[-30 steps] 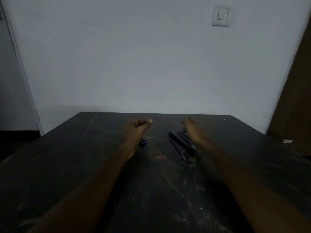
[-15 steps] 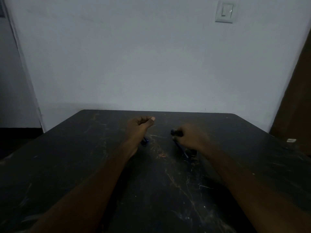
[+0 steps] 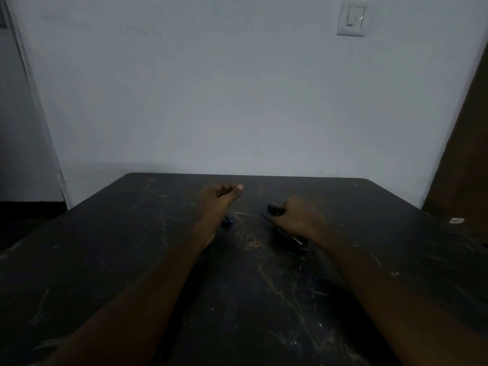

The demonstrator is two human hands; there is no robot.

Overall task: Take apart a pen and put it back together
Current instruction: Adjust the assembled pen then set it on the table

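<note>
My right hand lies palm down on the dark table, its fingers closed around dark pens whose ends stick out to the left of the knuckles; another end shows behind the wrist. My left hand rests on its side with the fingers curled and the thumb on top. A small blue pen part peeks out from beside its heel. The light is dim and the pens' details are hard to make out.
The scratched table ends at a pale wall with a light switch high on the right. A brown door stands at the right edge, and a small white object lies on the floor beside it.
My right hand has turned palm down and closed over the pens that lay bare beside it a second ago. My left hand has kept still.
</note>
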